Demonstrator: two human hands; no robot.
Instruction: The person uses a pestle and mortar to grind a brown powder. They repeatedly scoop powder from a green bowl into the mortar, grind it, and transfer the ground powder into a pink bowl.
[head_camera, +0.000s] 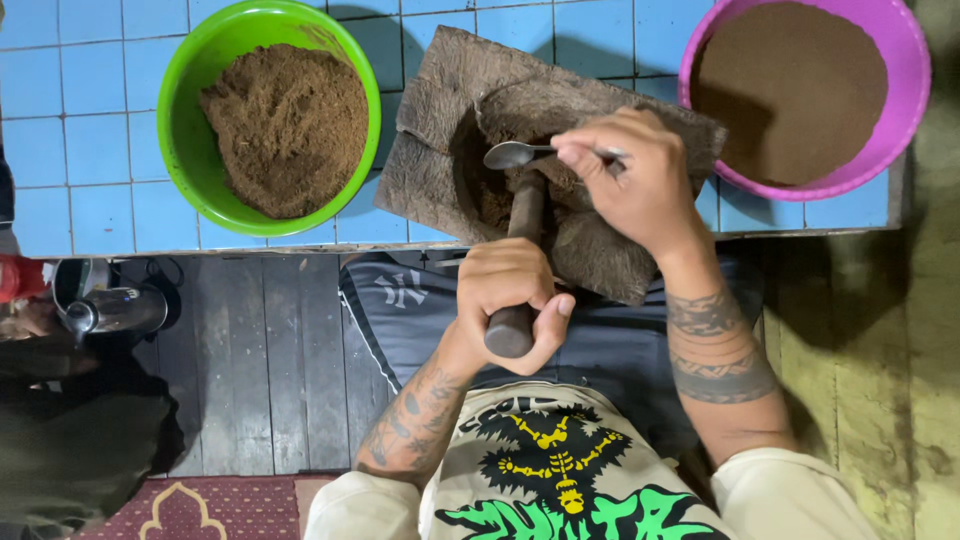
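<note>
A dark wooden pestle (520, 260) is gripped in the closed left hand (510, 295), its long axis running from the body up into the hollow of the rough wooden mortar (455, 100) on the blue-tiled desk (80, 120). A metal spoon (512, 154) is pinched in the closed right hand (630, 180), its bowl lying left of the fingers, just above the pestle's far end. A green bowl (180, 120) and a pink bowl (905, 110) of brown powder are set on either side.

Two bowls (green (268, 118), pink (805, 95)), one spoon (515, 154), one pestle (520, 265), one mortar (545, 160)
</note>
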